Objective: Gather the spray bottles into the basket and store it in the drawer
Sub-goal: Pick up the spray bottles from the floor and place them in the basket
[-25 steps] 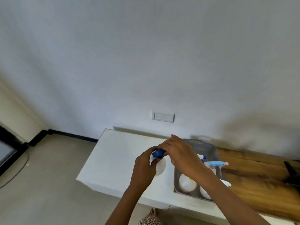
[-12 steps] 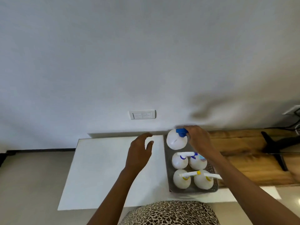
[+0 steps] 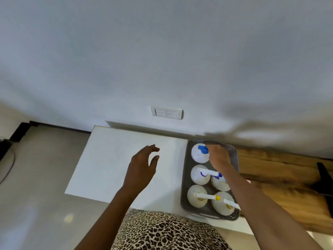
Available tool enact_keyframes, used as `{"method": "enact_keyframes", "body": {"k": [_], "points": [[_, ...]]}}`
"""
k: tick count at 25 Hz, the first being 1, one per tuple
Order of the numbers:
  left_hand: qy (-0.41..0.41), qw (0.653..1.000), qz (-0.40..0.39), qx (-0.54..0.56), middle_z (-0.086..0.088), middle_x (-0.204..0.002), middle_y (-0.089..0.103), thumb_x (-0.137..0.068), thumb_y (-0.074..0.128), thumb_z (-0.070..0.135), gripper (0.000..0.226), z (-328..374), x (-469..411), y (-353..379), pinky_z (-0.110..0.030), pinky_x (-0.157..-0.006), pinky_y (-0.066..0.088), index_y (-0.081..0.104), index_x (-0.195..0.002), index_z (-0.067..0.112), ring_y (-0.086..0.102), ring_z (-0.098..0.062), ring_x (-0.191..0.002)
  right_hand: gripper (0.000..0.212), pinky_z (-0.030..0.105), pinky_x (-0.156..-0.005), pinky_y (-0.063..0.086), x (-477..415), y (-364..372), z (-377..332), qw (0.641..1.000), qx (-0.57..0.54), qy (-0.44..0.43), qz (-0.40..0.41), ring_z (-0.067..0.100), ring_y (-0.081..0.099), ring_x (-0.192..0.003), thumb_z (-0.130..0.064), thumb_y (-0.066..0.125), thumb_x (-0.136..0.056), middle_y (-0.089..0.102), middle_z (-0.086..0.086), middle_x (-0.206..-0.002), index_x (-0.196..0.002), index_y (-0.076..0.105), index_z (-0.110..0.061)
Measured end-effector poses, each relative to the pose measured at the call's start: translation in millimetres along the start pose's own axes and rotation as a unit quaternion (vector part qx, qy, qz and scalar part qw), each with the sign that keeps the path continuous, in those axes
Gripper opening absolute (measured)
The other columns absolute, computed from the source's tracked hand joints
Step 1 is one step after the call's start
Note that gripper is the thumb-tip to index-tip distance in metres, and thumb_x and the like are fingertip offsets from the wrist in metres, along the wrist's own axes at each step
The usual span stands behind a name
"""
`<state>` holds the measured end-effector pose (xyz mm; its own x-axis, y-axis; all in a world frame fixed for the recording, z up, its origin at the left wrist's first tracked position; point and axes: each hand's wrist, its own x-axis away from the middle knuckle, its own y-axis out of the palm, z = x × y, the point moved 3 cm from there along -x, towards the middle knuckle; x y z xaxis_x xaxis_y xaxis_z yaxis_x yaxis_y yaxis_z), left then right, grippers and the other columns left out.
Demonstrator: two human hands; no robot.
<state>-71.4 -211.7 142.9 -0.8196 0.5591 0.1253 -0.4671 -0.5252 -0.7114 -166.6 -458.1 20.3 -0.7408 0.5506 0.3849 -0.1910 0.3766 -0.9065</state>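
A grey plastic basket (image 3: 234,152) sits on the white cabinet top (image 3: 117,159) at its right end. Several white spray bottles stand in it. The far-left one has a blue spray head (image 3: 199,155), and my right hand (image 3: 219,157) grips that blue head from the right. Two bottles with yellow nozzles (image 3: 196,195) stand in the near row. A bottle with a blue-and-white head (image 3: 201,175) stands in the middle row. My left hand (image 3: 142,166) hovers over the white top with loosely spread fingers, holding nothing.
A wooden surface (image 3: 281,179) adjoins the cabinet on the right, with a black stand (image 3: 324,179) on it. A wall switch plate (image 3: 166,112) is on the white wall behind. Grey floor (image 3: 36,177) lies to the left. No drawer is in view.
The blue-headed bottle went from over the white top into the basket's far-left corner, carried by my right hand. My left hand let go of it and stays over the top.
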Motion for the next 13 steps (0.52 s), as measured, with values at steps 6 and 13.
{"method": "enact_keyframes", "body": {"k": [6, 13], "points": [[-0.040, 0.999, 0.001, -0.017, -0.002, -0.128, 0.059, -0.087, 0.058, 0.015, 0.024, 0, -4, 23, -0.021, -0.095, 0.035, 0.060, -0.110, 0.019, 0.054, -0.016, -0.120, 0.029, 0.033, -0.089, 0.051, -29, 28, 9, 0.997, 0.038, -0.044, -0.048, 0.027, 0.061, -0.106, -0.007, 0.052, -0.090, 0.064, 0.015, -0.117, -0.119, 0.052, -0.005], [-0.073, 0.997, 0.010, -0.015, -0.005, -0.128, 0.060, -0.086, 0.059, 0.012, 0.024, 0, 0, 40, -0.027, -0.096, 0.040, 0.060, -0.110, 0.017, 0.055, -0.020, -0.119, 0.025, 0.036, -0.086, 0.053, -55, 29, 11, 0.996, 0.035, -0.050, -0.058, 0.029, 0.061, -0.104, -0.005, 0.054, -0.088, 0.065, 0.016, -0.114, -0.114, 0.055, -0.003]]}}
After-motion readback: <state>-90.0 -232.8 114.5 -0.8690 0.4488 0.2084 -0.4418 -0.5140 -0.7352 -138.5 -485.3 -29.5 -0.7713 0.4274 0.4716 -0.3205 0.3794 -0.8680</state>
